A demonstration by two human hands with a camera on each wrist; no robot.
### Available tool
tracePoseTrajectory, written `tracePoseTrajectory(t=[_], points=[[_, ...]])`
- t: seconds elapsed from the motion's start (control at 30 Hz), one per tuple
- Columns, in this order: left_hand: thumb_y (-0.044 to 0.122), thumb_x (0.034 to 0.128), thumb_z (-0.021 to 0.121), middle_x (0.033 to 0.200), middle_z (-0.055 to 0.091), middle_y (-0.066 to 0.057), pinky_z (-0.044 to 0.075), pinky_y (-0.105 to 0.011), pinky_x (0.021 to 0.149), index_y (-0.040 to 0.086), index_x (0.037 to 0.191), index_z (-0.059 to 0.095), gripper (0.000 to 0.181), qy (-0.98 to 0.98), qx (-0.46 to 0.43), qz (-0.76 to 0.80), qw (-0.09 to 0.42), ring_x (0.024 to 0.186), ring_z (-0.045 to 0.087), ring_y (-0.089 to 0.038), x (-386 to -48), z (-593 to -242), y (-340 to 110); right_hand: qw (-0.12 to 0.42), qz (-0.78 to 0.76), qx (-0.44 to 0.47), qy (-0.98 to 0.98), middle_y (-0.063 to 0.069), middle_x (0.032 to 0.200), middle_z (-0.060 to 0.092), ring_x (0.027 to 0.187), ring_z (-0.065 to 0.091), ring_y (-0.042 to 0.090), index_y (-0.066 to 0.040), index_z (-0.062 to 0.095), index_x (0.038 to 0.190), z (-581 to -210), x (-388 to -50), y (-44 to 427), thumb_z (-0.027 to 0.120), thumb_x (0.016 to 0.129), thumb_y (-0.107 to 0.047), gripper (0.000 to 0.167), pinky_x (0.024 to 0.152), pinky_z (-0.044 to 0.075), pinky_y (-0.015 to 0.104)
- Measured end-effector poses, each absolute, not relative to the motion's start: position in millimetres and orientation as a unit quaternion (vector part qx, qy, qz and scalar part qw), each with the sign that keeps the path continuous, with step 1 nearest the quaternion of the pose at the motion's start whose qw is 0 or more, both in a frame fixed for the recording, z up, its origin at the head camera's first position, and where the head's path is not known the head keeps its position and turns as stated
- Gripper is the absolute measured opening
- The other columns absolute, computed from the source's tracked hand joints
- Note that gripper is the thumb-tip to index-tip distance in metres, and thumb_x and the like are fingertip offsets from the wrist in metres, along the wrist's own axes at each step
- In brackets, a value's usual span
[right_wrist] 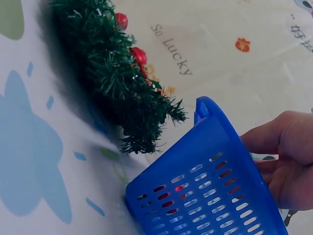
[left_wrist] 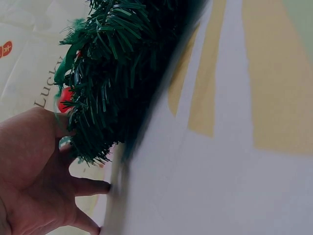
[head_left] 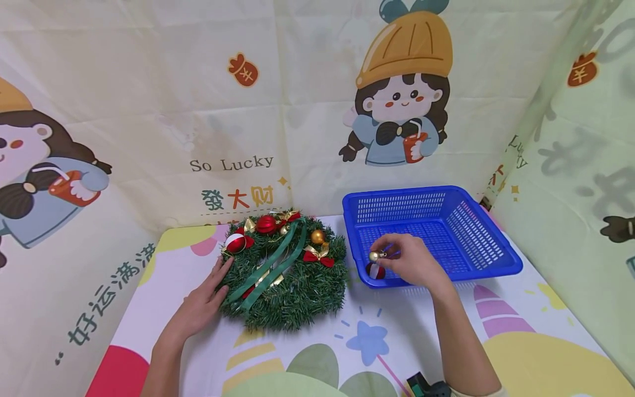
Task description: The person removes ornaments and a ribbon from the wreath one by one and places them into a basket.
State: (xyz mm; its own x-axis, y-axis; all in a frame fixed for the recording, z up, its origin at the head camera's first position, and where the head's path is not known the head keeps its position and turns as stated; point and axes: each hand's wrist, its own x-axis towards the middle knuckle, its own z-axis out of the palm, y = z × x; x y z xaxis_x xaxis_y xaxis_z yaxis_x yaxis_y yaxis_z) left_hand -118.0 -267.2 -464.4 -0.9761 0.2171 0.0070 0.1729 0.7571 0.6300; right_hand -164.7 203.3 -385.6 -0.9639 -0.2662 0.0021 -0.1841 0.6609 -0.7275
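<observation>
A green Christmas wreath [head_left: 297,306] lies on the table, with a green ribbon [head_left: 273,270], red baubles [head_left: 266,224], a red-and-white bauble [head_left: 236,243], an orange-gold bauble [head_left: 317,237] and red-and-gold bows [head_left: 319,255] on it. Against its left edge rests my left hand [head_left: 200,303], fingers extended; the left wrist view shows the fingers spread beside the needles. Over the near left corner of a blue basket [head_left: 351,237], my right hand [head_left: 414,259] pinches a small gold bauble [head_left: 373,256]. Below that, another red-and-white bauble [head_left: 375,271] sits in the basket. The basket wall [right_wrist: 195,181] hides the right fingertips in the right wrist view.
The basket stands right of the wreath, near the back cloth [head_left: 312,143]. A patterned cloth [head_left: 421,331] covers the table. A black device [head_left: 428,386] is by the right forearm at the bottom edge. A cloth wall [head_left: 575,182] closes off the right side.
</observation>
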Motion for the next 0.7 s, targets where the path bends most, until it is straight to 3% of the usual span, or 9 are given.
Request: tracePoseTrajectory(t=[0.7], points=[[0.026, 0.1122, 0.047, 0.176, 0.01, -0.014, 0.029, -0.076, 0.114, 0.025, 0.169, 0.018, 0.064, 0.938, 0.101, 0.33, 0.035, 0.153, 0.026, -0.053, -117.5, -463.8, -265.8, 0.101, -0.358, -0.163, 0.914, 0.003, 0.093, 0.075, 0.085, 0.07, 0.018, -0.011, 0.078, 0.102, -395.2, -168.2, 205.8, 0.078, 0.089, -0.003, 0.015, 0.071, 0.056, 0.032]])
